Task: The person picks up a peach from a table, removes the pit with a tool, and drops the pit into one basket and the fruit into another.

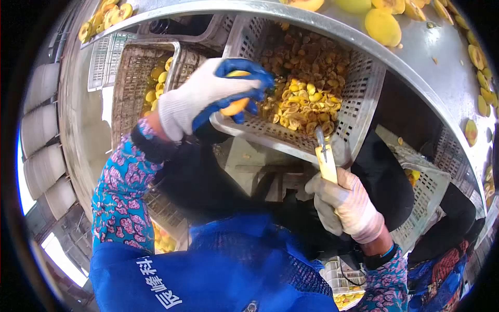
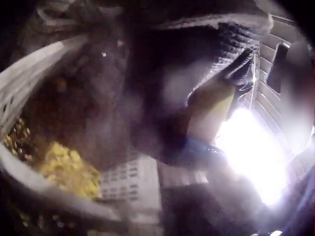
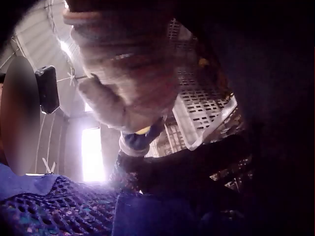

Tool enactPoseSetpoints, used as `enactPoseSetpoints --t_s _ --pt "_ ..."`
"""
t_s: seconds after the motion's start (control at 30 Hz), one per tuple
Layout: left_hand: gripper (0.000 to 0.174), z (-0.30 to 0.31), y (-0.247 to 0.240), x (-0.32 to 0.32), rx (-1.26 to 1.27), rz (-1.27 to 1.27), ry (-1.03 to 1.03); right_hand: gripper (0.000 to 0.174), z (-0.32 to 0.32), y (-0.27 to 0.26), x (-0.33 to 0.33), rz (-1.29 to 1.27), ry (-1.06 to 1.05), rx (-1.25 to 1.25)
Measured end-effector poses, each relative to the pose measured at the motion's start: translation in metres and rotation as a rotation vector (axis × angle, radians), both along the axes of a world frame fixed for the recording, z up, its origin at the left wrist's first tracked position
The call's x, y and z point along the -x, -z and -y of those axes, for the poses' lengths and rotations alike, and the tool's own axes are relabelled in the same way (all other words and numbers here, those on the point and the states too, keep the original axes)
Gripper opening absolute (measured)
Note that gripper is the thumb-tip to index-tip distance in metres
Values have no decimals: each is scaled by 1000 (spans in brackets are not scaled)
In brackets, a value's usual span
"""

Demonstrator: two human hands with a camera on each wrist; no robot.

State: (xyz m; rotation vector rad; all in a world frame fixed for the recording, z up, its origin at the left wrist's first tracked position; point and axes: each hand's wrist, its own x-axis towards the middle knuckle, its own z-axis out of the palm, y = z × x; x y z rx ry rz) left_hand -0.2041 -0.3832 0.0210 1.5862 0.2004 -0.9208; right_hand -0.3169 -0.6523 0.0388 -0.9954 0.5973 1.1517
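Note:
My left hand [image 1: 210, 91], in a white glove with a blue coated palm, grips a yellow peach [image 1: 235, 107] above the near left part of a plastic crate [image 1: 291, 143]. The blue fingers curl round the fruit and hide part of it; the left wrist view also shows the peach [image 2: 211, 110] against the dark glove. In my right hand [image 1: 345, 203], gloved in white, is a pitting tool [image 1: 327, 164] with a pale yellow handle. Its metal tip points up and overlaps the crate's near edge. Yellow and brown peach scraps [image 1: 306, 106] lie heaped inside the crate.
A curved metal table [image 1: 426, 57] runs across the top and right, bearing peach halves [image 1: 382, 26] along its edge. To the left stands a dirty crate [image 1: 127, 93] holding yellow fruit. Another white crate [image 1: 431, 192] sits at the right, near a second person's sleeve [image 1: 442, 270].

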Motion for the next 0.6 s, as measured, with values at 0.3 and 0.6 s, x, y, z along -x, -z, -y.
enactPoseSetpoints --t_s 0.3,0.6 --pt "42 -147 -69 12 -1304 900 238 13 -7 8 27 296 -1 219" --pt "43 91 -72 -29 -644 1429 287 18 -15 -6 29 360 210 154"
